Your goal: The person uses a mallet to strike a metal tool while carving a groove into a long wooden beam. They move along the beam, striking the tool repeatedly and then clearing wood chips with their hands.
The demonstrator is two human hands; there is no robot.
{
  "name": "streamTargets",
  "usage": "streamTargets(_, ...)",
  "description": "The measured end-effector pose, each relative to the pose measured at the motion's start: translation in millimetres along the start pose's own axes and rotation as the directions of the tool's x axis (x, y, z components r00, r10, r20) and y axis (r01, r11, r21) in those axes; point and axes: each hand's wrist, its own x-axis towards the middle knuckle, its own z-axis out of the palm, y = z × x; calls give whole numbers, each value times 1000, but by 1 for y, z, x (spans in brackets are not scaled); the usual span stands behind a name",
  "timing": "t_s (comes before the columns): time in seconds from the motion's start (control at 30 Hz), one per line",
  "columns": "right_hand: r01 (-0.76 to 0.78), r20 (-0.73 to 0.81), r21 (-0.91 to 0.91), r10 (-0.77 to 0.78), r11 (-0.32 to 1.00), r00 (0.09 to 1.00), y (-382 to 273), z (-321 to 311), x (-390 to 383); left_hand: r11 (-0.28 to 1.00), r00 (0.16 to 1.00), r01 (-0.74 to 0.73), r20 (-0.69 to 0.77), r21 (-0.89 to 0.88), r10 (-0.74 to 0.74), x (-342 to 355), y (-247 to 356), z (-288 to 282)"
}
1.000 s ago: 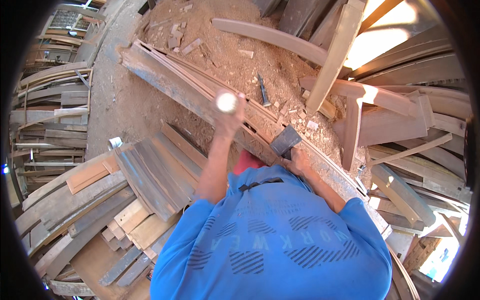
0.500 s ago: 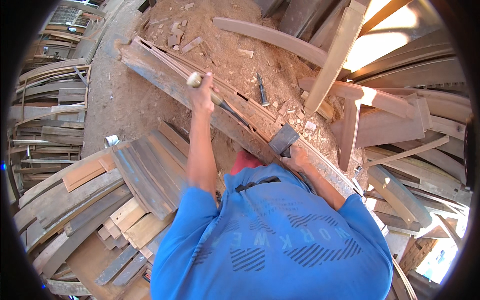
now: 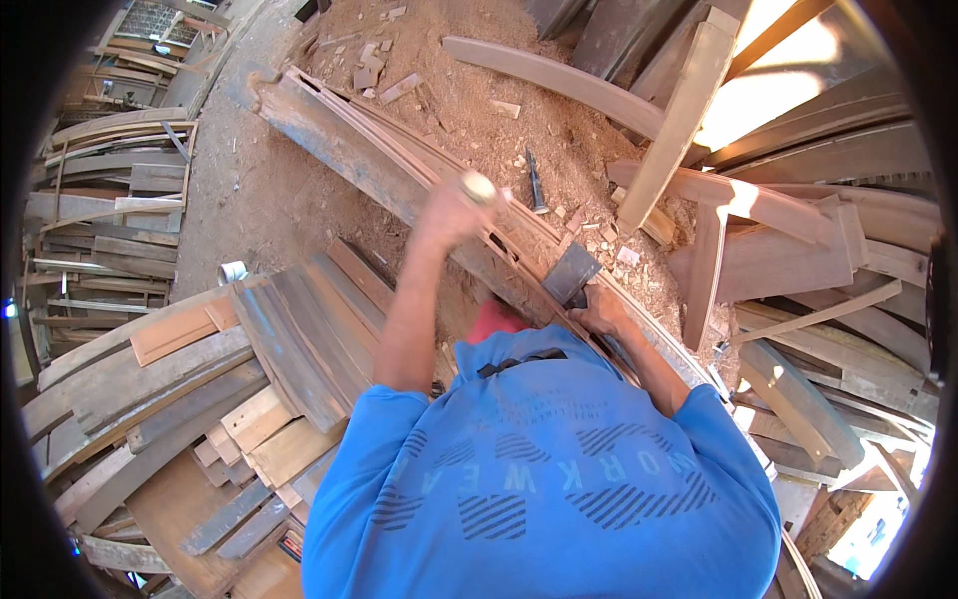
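My left hand [image 3: 451, 218], smeared by motion, is closed round the chisel, whose pale round handle end [image 3: 478, 187] shows above the fist. The chisel's blade is hidden in this view. Beneath it, a long wooden beam [image 3: 374, 185] with slots cut along its edge runs diagonally from upper left to lower right. My right hand [image 3: 605, 308] grips a mallet with a dark, blocky head [image 3: 572, 275]. That head is over the beam's edge, to the right of the slots [image 3: 504, 248]. Most of the mallet's handle is hidden by my hand.
A second chisel [image 3: 537, 182] lies among wood shavings [image 3: 459, 125] beyond the beam. Curved and straight boards [image 3: 559, 80] lean and lie at the right. Stacked planks [image 3: 190, 374] stand at the left, with a white cup-like container [image 3: 233, 272] beside them.
My left hand has moved right and nearer along the beam with the chisel, whose metal shank no longer shows. My right hand and the mallet keep nearly the same place.
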Motion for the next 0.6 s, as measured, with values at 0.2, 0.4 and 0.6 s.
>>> streamTargets(0.2,-32,-12,-6,32,999,999,-13,-5,-10,931,975,205,23,301,-222,-13,-73,118)
streamTargets(0.4,-22,-8,25,22,999,1000,-7,-3,-8,961,973,212,50,178,-224,-8,-84,125)
streamTargets(0.6,12,-32,116,-9,993,999,-5,-7,-7,966,822,200,-508,-166,-257,-18,-81,31)
